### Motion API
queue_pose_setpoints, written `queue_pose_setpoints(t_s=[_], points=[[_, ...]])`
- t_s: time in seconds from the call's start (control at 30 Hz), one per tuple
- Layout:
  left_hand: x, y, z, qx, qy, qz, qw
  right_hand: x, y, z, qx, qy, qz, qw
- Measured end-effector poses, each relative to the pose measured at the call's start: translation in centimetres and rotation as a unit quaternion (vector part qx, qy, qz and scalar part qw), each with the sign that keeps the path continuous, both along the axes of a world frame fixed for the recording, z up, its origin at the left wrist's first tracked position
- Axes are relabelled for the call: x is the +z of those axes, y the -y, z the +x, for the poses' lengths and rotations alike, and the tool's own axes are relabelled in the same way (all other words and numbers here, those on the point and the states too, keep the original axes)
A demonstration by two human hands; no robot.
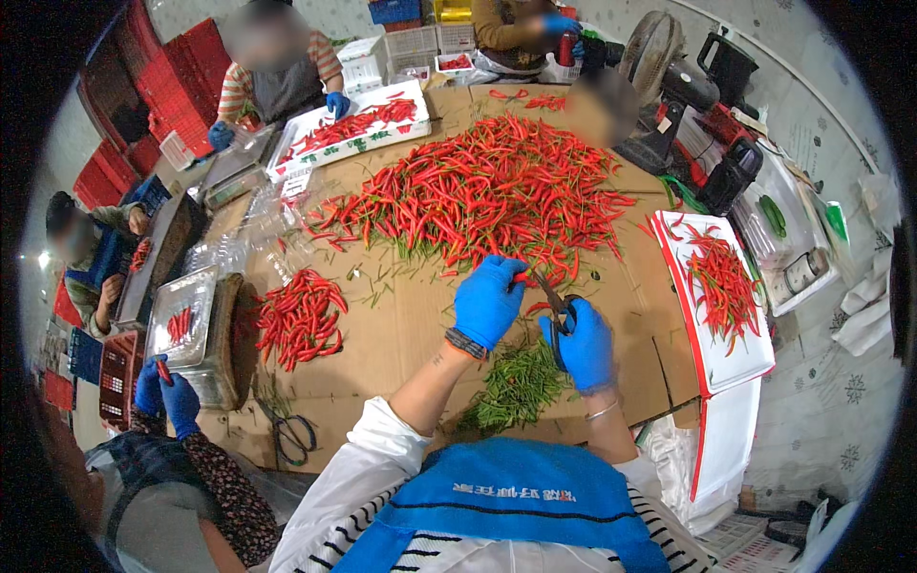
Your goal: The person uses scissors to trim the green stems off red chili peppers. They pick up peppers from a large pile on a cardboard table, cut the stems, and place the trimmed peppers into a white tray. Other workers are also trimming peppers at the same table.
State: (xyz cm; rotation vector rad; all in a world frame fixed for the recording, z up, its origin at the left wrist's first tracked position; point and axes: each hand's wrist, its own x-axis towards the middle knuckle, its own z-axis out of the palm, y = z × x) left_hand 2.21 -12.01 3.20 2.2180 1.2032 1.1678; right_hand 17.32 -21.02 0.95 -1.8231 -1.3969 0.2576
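Observation:
My left hand (489, 306), in a blue glove, holds a red chili pepper (523, 276) by my fingertips. Scissors (555, 301) with dark handles are gripped in my gloved right hand (586, 344); their blades reach up to the pepper's end. Just beyond both hands spreads a large heap of red chili peppers (487, 190), many with green stems. Below my hands, close to my body, lies a pile of cut green stems (521, 387). A smaller heap of red chilies (301, 319) sits to the left on the cardboard table cover (401, 336).
Chilies lie on a white foam tray (731, 358) at right and in a white foam box (358, 147) at far left. Another pair of scissors (290, 433) rests near the front edge. Scales (190, 315) stand left. Co-workers sit around the table; a fan (663, 64) stands back right.

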Motion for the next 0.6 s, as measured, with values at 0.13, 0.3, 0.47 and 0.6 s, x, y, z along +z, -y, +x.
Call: queue_pose_setpoints(t_s=[0.13,0.3,0.47,0.6], points=[[-0.1,0.2,0.0,0.004,-0.008,0.007,1.000,-0.1,0.1,-0.3,-0.003,-0.017,0.003,1.000],[-1.1,-0.4,-0.3,-0.029,0.112,-0.129,0.985,-1.2,0.2,-0.2,-0.017,-0.038,0.029,0.999],[0.4,-2.0,-2.6,-0.242,0.518,-0.543,0.615,-1.7,0.5,0.2,-0.032,-0.039,0.055,0.997],[0.4,-2.0,-3.2,-0.288,0.611,-0.581,0.453,-2.1,0.6,0.2,-0.005,0.019,0.048,0.999]])
